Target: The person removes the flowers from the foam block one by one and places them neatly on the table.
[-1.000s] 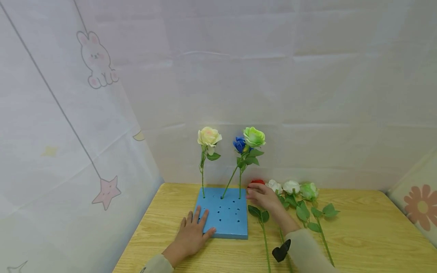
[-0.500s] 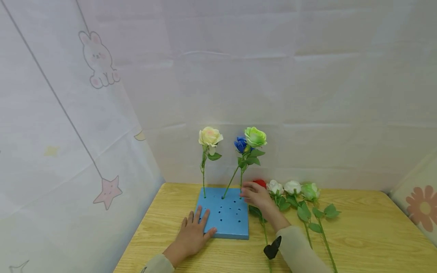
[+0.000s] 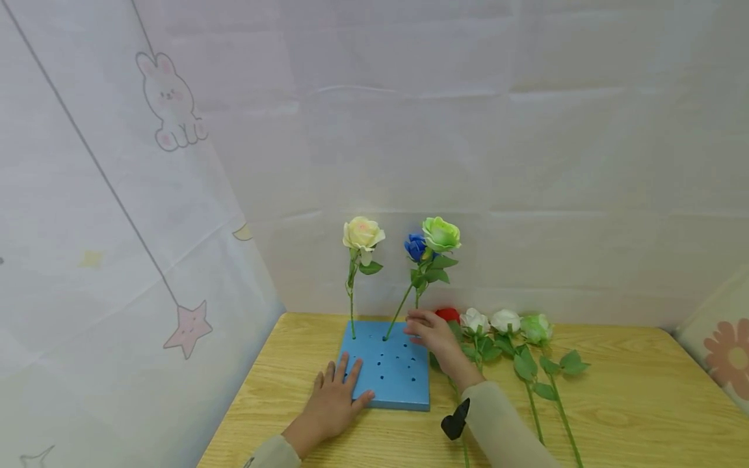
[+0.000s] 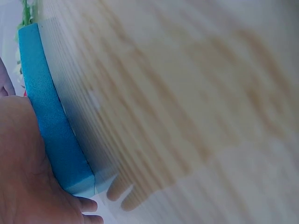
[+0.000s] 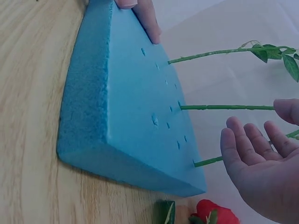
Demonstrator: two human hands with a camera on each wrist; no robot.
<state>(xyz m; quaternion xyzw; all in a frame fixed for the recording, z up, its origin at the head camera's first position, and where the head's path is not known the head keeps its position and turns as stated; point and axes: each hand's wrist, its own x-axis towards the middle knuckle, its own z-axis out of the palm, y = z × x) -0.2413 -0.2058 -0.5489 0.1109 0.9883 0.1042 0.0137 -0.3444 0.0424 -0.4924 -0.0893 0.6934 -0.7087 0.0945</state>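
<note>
In the head view my left hand (image 3: 333, 403) lies with fingers spread on the front left corner of a blue foam block (image 3: 391, 390) dotted with holes. Three artificial roses stand in the block's far side: a cream rose (image 3: 363, 234) upright at left, a blue rose (image 3: 415, 247) on a leaning stem, and a light green rose (image 3: 441, 234) at right. My right hand (image 3: 434, 335) is beside the right-hand stems, covering the green rose's lower stem. The right wrist view shows its fingers (image 5: 252, 144) bent loosely and apart from the thumb, near the middle stem (image 5: 224, 107).
Right of the block, several roses lie on the wooden table (image 3: 632, 403): a red rose (image 3: 448, 315), white roses (image 3: 475, 321) and another green rose (image 3: 535, 329). A white cloth backdrop (image 3: 585, 195) hangs behind the table.
My right hand has moved left from beside the red rose to the stems at the block's far right side. My left hand has stayed on the block.
</note>
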